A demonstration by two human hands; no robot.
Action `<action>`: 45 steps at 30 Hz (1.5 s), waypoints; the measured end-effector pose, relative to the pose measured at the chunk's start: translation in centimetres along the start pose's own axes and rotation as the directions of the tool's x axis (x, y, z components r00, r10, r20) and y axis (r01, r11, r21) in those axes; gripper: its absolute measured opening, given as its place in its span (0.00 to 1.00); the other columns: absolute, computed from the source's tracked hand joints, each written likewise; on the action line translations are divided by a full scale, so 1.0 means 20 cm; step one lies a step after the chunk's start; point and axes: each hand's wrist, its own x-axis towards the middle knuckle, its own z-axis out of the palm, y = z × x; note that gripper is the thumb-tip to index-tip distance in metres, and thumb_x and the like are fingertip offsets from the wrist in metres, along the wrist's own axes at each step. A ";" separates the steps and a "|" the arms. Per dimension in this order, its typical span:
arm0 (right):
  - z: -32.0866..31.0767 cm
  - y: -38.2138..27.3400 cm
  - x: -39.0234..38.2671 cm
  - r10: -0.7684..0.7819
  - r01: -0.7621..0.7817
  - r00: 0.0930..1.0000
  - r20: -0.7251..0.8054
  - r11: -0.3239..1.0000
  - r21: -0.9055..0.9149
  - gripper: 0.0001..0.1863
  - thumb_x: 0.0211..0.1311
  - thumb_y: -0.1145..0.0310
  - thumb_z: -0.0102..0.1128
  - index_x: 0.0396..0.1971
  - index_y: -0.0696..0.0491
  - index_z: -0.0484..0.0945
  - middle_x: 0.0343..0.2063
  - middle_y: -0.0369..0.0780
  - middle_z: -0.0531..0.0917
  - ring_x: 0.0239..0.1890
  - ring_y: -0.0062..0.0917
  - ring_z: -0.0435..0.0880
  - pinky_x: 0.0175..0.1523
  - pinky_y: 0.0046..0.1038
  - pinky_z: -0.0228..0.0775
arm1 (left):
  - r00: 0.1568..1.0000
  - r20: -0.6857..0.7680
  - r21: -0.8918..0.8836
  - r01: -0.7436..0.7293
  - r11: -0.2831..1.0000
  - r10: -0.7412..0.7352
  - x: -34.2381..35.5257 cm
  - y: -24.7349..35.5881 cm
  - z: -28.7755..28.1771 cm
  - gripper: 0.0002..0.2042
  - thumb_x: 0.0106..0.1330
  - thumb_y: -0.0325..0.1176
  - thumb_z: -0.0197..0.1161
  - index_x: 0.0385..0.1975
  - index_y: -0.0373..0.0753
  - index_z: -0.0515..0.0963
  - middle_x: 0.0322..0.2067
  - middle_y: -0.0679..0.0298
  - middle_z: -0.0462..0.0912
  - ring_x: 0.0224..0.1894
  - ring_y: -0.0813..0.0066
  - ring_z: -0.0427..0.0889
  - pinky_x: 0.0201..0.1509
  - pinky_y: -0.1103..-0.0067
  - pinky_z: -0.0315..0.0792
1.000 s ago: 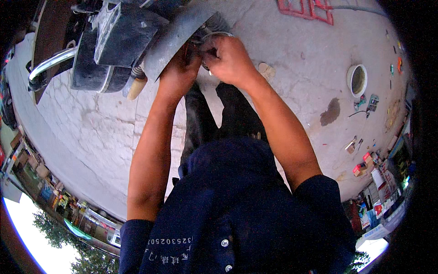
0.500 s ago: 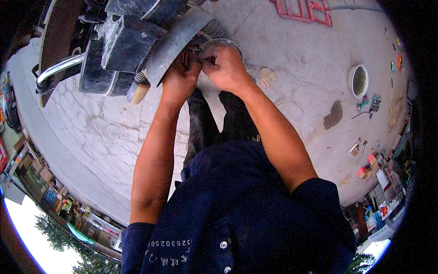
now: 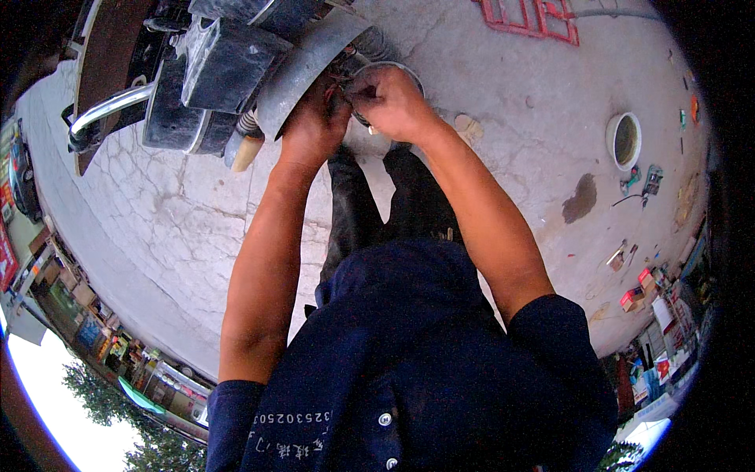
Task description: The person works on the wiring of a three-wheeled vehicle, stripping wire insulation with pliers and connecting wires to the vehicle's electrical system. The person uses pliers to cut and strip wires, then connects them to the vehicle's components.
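My left hand (image 3: 318, 124) reaches under a curved grey metal guard (image 3: 299, 67) on a vehicle, fingers bent closed among small dark wires or parts (image 3: 338, 82). My right hand (image 3: 397, 104) is beside it, fingertips pinched at those parts within a round housing with a metal rim (image 3: 418, 82); what both hands hold is too small and shadowed to make out. Left of the guard are dark dusty vehicle panels (image 3: 224, 67), a curved chrome bar (image 3: 110, 108) and a ribbed part with a tan cylinder (image 3: 245, 152) below it.
On the cracked concrete floor (image 3: 189, 236) lie a red metal frame (image 3: 535, 33), a white bucket (image 3: 624, 116), a cordless power tool (image 3: 653, 179), loose hand tools (image 3: 617, 256), red boxes (image 3: 633, 299) and a dark stain. My legs (image 3: 354, 204) are below my hands. Assorted clutter lines both edges.
Both hands keep working at the same spot with small finger shifts; the right hand dipped, then rose slightly. The vehicle and floor sit a little further right in view as the camera moved.
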 end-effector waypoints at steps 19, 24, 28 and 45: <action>0.06 0.06 -0.05 0.007 -0.002 0.988 -0.152 0.999 0.036 0.08 0.53 0.72 0.60 0.30 0.61 0.80 0.24 0.45 0.82 0.27 0.27 0.80 0.35 0.30 0.70 | 0.980 -0.018 -0.404 0.175 0.898 -0.199 -0.01 0.13 0.00 0.06 0.64 0.24 0.55 0.38 0.31 0.75 0.33 0.61 0.79 0.37 0.74 0.77 0.43 0.77 0.70; 0.01 -0.01 -0.06 0.097 -0.089 0.992 -0.077 0.991 0.103 0.07 0.54 0.72 0.61 0.30 0.60 0.81 0.26 0.43 0.83 0.29 0.25 0.80 0.37 0.28 0.71 | 0.940 0.045 -0.443 0.321 0.837 -0.337 -0.04 0.12 -0.01 0.04 0.66 0.24 0.54 0.33 0.30 0.74 0.27 0.65 0.76 0.32 0.77 0.73 0.40 0.79 0.69; 0.03 0.00 -0.05 0.037 -0.028 0.992 -0.118 0.997 0.078 0.09 0.53 0.69 0.59 0.29 0.59 0.81 0.27 0.48 0.83 0.31 0.38 0.82 0.37 0.35 0.72 | 0.954 -0.005 -0.372 0.277 0.886 -0.301 -0.03 0.10 0.00 0.04 0.64 0.25 0.56 0.31 0.32 0.74 0.24 0.64 0.75 0.28 0.75 0.71 0.37 0.77 0.69; 0.08 -0.01 -0.06 -0.046 0.051 0.986 -0.160 0.998 0.025 0.06 0.53 0.74 0.60 0.29 0.60 0.80 0.28 0.44 0.83 0.31 0.30 0.82 0.39 0.29 0.71 | 0.918 -0.112 -0.458 0.291 0.840 -0.380 -0.09 0.07 0.04 0.06 0.66 0.27 0.55 0.38 0.31 0.75 0.31 0.61 0.78 0.33 0.74 0.74 0.39 0.76 0.70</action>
